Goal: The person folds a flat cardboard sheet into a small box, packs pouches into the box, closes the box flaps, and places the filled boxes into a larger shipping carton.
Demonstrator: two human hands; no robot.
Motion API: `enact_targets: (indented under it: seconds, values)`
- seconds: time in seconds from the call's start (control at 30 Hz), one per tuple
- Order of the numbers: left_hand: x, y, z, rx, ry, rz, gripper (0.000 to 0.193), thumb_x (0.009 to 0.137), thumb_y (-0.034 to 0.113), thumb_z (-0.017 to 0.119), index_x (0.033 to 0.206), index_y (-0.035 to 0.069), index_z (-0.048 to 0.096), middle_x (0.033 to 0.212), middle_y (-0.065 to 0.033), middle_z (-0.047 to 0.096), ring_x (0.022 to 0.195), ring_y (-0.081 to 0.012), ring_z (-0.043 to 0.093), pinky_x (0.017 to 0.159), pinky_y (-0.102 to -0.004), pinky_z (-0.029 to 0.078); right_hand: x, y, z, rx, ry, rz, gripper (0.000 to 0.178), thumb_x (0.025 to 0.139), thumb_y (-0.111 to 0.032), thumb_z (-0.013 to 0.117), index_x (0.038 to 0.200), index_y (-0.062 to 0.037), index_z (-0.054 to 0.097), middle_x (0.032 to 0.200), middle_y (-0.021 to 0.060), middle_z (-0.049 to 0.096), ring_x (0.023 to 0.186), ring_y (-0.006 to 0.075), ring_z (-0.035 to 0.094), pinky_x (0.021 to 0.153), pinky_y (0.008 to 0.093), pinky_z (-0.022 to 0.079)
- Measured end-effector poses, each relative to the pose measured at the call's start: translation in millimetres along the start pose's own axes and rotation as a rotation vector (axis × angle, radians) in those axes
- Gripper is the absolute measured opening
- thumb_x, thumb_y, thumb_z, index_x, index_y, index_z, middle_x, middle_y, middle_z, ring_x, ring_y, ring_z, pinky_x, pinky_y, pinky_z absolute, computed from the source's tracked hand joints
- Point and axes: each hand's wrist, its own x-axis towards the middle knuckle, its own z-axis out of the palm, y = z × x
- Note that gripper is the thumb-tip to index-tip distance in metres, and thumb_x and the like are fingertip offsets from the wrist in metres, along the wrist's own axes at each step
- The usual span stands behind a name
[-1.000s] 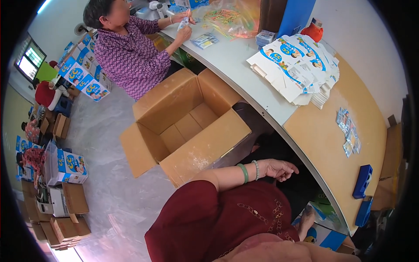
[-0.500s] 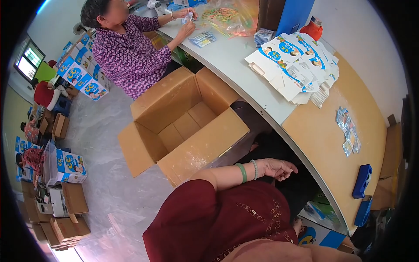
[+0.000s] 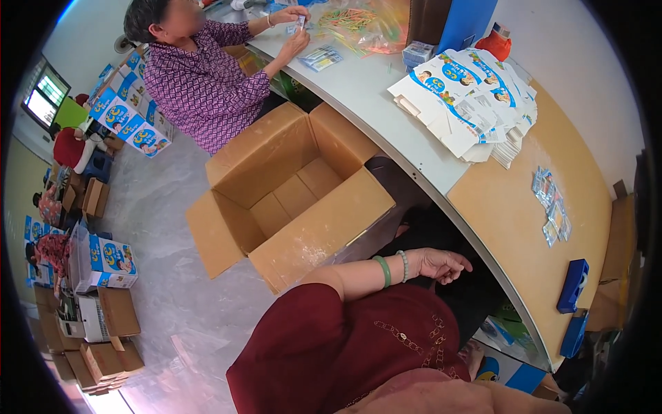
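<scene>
My left hand (image 3: pixel 445 265), with a green bangle (image 3: pixel 384 272) and a string of pale green beads on its wrist, rests over my dark lap below the table edge. Its fingers are loosely bent and somewhat apart, with nothing in them. Nearest to that forearm is a large brown cardboard box (image 3: pixel 331 231), flaps up and its inside bare. A small patch of skin at my maroon shirt's right side may be my right hand (image 3: pixel 474 357); its fingers are hidden. Above my left hand curves the table (image 3: pixel 483 200).
A stack of flat printed cartons (image 3: pixel 462 96), several small sachets (image 3: pixel 552 207) and a blue tape dispenser (image 3: pixel 572 286) lie on the table. Across the box, a co-worker in a patterned shirt (image 3: pixel 200 90) handles a small packet near a clear bag of coloured sticks (image 3: pixel 362 27).
The co-worker's hands have shifted slightly around the small packet. My left hand stays almost where it was. The view has shifted a little.
</scene>
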Motion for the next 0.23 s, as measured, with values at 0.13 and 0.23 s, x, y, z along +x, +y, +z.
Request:
enact_targets:
  seconds: [0.13, 0.23]
  values:
    - [-8, 4, 6, -0.004, -0.022, 0.021, 0.031, 0.090, 0.018, 0.061, 0.120, 0.010, 0.053, 0.077, -0.0061, 0.064, 0.063, -0.0158, 0.062, 0.055, -0.0273, 0.050, 49, 113, -10, 0.062, 0.019, 0.092, 0.021, 0.084, -0.013, 0.059, 0.102, -0.0059, 0.066, 0.077, 0.0125, 0.066, 0.061, 0.0237, 0.064, 0.053, 0.0304, 0.054]
    - [-30, 30, 33, 0.442, -0.008, -0.126, 0.041, 0.087, 0.022, 0.066, 0.123, 0.010, 0.052, 0.079, -0.0068, 0.065, 0.064, -0.0161, 0.063, 0.057, -0.0271, 0.051, 73, 158, -40, 0.108, 0.056, 0.154, 0.023, 0.083, -0.014, 0.062, 0.105, -0.0077, 0.066, 0.079, 0.0135, 0.067, 0.061, 0.0247, 0.065, 0.053, 0.0311, 0.055]
